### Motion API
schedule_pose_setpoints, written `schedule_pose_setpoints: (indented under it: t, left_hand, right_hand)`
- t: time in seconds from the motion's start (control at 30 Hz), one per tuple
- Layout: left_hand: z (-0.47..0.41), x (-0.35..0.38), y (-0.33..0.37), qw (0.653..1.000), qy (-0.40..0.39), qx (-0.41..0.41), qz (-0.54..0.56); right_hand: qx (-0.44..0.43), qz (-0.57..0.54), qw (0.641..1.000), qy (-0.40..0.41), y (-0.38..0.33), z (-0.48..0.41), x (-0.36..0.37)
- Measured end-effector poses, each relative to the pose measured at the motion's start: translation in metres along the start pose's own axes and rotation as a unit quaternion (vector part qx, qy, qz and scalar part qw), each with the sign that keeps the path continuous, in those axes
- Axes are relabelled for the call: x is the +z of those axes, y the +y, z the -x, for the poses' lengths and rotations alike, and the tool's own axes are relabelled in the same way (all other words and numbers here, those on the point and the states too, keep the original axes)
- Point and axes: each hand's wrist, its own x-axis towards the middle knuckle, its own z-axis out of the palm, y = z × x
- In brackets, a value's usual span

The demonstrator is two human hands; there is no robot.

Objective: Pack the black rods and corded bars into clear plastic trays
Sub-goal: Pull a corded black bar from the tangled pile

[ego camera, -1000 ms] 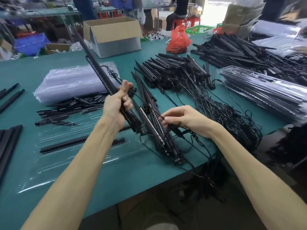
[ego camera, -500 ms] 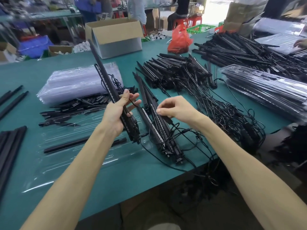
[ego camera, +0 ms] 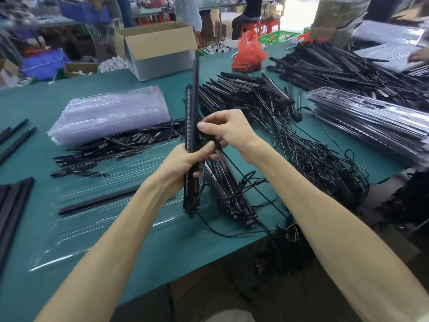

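The fingers of the left hand (ego camera: 182,165) curl around a bundle of corded bars (ego camera: 192,108), held nearly upright above the green table (ego camera: 151,252). The right hand (ego camera: 229,131) pinches their black cord (ego camera: 214,143) just beside. To the left, one black rod (ego camera: 99,201) lies in a clear tray (ego camera: 81,231)

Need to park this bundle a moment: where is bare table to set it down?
Bare table at the near edge, between the open clear tray and the hanging cords. Another patch between the stack of empty trays and the cardboard box. Centre and right are crowded with corded bars.
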Motion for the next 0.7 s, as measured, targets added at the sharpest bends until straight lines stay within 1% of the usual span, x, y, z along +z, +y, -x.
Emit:
schedule_pose_setpoints:
  t: [0.03, 0.13, 0.2, 0.23, 0.27, 0.33, 0.4, 0.47, 0.57, 0.63, 0.7]
  left_hand:
    - [0.000, 0.003, 0.000, 1.000, 0.001, 0.001, -0.010]
    - [-0.002, 0.013, 0.001, 0.998, 0.055, 0.016, -0.014]
    - [-0.004, 0.019, -0.001, 0.995, 0.090, 0.033, -0.014]
    - [-0.005, 0.021, -0.001, 0.993, 0.111, 0.036, -0.011]
    - [-0.008, 0.023, 0.001, 0.990, 0.135, 0.038, -0.003]
    - [-0.015, 0.019, 0.010, 0.983, 0.171, 0.041, 0.051]
    - [-0.022, 0.009, 0.024, 0.974, 0.195, 0.044, 0.111]
    - [-0.023, -0.002, 0.035, 0.970, 0.208, 0.058, 0.110]
    - [-0.022, -0.013, 0.044, 0.965, 0.226, 0.075, 0.111]
    - [-0.021, -0.021, 0.050, 0.958, 0.246, 0.073, 0.130]
    - [-0.020, -0.027, 0.051, 0.962, 0.245, 0.060, 0.108]
  right_hand:
    - [0.003, 0.007, 1.000, 0.005, 0.001, 0.001, 0.001]
    - [-0.009, 0.006, 1.000, 0.014, 0.007, 0.005, -0.003]
    - [0.000, 0.020, 1.000, 0.015, 0.015, 0.014, -0.013]
    - [0.019, 0.041, 0.999, 0.001, 0.020, 0.020, -0.020]
    - [0.047, 0.054, 0.997, -0.030, 0.026, 0.028, -0.029]
    - [0.092, 0.034, 0.989, -0.114, 0.039, 0.046, -0.044]
    - [0.087, 0.023, 0.983, -0.163, 0.048, 0.062, -0.058]
    - [0.069, 0.024, 0.982, -0.175, 0.050, 0.069, -0.065]
    - [0.067, 0.045, 0.982, -0.173, 0.041, 0.067, -0.068]
    - [0.066, 0.061, 0.980, -0.175, 0.035, 0.062, -0.063]
    - [0.056, 0.082, 0.979, -0.176, 0.028, 0.056, -0.055]
